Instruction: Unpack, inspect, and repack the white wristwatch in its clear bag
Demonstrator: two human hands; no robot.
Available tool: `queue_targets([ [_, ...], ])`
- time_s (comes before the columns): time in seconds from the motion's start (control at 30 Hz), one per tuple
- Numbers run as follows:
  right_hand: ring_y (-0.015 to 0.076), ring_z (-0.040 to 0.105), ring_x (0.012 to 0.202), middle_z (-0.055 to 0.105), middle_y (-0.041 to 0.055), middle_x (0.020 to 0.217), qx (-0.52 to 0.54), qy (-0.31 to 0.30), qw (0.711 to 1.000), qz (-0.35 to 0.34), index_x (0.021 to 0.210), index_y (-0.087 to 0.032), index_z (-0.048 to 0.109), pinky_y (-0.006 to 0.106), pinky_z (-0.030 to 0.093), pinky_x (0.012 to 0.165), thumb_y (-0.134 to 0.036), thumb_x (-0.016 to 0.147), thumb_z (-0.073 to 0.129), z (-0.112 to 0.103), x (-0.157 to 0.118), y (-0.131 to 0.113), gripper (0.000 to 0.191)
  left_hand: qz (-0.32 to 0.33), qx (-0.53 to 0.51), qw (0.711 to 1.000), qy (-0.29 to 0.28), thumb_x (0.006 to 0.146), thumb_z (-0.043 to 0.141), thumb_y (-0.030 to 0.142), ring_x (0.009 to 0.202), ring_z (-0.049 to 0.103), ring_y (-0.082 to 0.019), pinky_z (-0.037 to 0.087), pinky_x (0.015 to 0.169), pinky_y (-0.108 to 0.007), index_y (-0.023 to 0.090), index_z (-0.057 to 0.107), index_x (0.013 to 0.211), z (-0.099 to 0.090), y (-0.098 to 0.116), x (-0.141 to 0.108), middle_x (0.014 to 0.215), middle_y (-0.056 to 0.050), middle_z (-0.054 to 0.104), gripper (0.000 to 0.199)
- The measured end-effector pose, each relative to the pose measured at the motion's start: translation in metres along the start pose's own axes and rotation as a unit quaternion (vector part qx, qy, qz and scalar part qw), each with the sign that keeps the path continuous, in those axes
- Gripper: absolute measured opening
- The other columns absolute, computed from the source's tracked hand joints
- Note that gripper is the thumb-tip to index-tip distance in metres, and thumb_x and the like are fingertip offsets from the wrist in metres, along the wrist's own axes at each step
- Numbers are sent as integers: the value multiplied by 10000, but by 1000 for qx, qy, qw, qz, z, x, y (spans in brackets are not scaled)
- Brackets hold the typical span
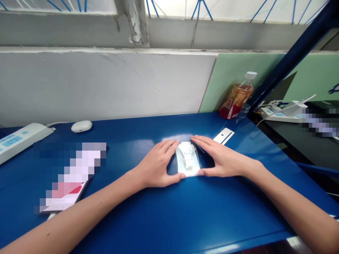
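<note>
A clear plastic packet (pixel 180 169) lies on the blue desk between my hands. It holds a pale backing and a white item with a rounded top and a strap-like lower part; I cannot make out its exact kind. My left hand (pixel 158 164) curves round the packet's left side, fingertips by the upper corner and thumb at the lower one. On the opposite side, my right hand (pixel 221 157) grips in the same way, thumb touching the lower right corner. Just behind the right fingers is a white card (pixel 224 135) with a dark stripe and a hole.
The blue desk (pixel 159 218) meets a wall. At left are a power strip (pixel 25 139), a white earbud case (pixel 81 126) and a phone (pixel 75 180) with its screen blurred. A drink bottle (pixel 237 97) leans at back right, near a blue metal post (pixel 286 63).
</note>
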State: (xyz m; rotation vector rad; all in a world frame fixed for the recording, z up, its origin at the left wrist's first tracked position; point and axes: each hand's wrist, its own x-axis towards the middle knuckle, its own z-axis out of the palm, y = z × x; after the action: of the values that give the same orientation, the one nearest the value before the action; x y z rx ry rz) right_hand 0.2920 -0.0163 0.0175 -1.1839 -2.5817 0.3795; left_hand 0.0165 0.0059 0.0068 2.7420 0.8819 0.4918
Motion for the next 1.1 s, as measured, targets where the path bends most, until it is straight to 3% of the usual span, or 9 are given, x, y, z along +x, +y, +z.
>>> queue_targets([
  [0.47,394,364,1423,353,222,1564,0,-8,1000,9,1559,-125,257,545,391,1124,-652,759,690,0,-1,3,1051,-11,-7,1000,-3,790,659,654,1380,405,-389,364,1116,-538,112,349,1484,0,-1,0,1497,-230,425,934],
  [0.73,377,327,1446,301,218,1590,-3,-21,1000,3,1559,-105,241,534,374,1139,-659,785,657,-1,1,1,1038,0,-5,1000,-8,823,644,603,1392,386,-381,346,1131,-532,83,345,1483,0,-1,0,1500,-232,418,892],
  [0.83,371,373,1421,363,222,1558,-12,-14,1000,1,1535,-102,303,531,400,1120,-621,825,637,-2,2,0,940,0,8,1000,-11,864,613,503,1423,339,-380,341,1138,-536,68,301,1503,1,0,-1,1538,-247,350,834],
  [0.93,353,478,1341,480,221,1473,-23,21,999,16,1466,-106,424,515,453,1073,-532,903,581,-3,4,0,723,-5,24,1000,2,929,527,385,1451,294,-362,336,1152,-518,34,308,1490,2,0,-2,1555,-263,303,697],
  [1.1,317,622,1132,671,182,1224,-47,87,994,48,1262,-124,615,470,528,959,-408,936,566,-2,6,2,435,-51,23,997,46,1006,377,266,1395,391,-328,380,1134,-508,45,434,1404,8,-4,-1,1476,-234,434,459],
])
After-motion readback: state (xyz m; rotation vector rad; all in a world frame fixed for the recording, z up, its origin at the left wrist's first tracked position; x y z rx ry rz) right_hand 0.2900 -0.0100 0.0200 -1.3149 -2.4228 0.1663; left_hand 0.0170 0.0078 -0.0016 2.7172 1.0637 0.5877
